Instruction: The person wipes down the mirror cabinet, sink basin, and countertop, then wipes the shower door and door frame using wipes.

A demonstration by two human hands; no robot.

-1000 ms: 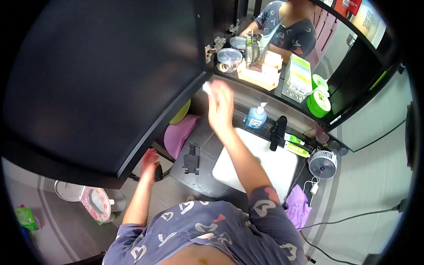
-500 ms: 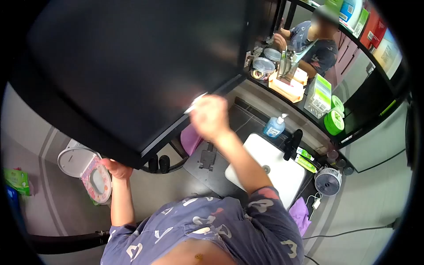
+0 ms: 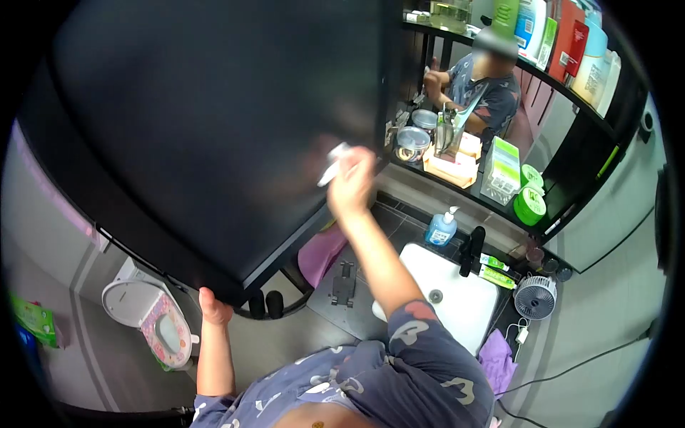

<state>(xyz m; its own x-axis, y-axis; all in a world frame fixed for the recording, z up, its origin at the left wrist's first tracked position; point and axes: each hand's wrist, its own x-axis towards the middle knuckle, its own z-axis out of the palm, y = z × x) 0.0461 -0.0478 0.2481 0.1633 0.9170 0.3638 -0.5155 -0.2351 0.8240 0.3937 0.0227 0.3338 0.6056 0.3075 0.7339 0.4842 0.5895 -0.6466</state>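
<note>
A large dark cabinet door point(image 3: 214, 128) stands swung open on the left. Against its inner face my right hand point(image 3: 351, 178) is closed on a small white cloth or tissue point(image 3: 332, 165). My left hand point(image 3: 214, 308) is at the door's lower corner, its thumb up and its other fingers partly hidden behind the edge, so its grip is hard to make out. Beside the door, the open cabinet's shelf holds round clear-lidded jars point(image 3: 412, 143), a glass cup point(image 3: 448, 141) and green-lidded tubs point(image 3: 529, 205).
Below the shelf are a white sink point(image 3: 457, 303), a black faucet point(image 3: 472, 251), a blue soap bottle point(image 3: 442, 228) and a small fan point(image 3: 535, 297). A purple cloth point(image 3: 497, 360) hangs by the sink. A toilet point(image 3: 168, 332) stands at lower left. Bottles point(image 3: 531, 28) line the upper shelf.
My right hand has moved from near the shelf onto the door's inner face with the white piece. My left hand has come to the door's lower corner. The view has shifted.
</note>
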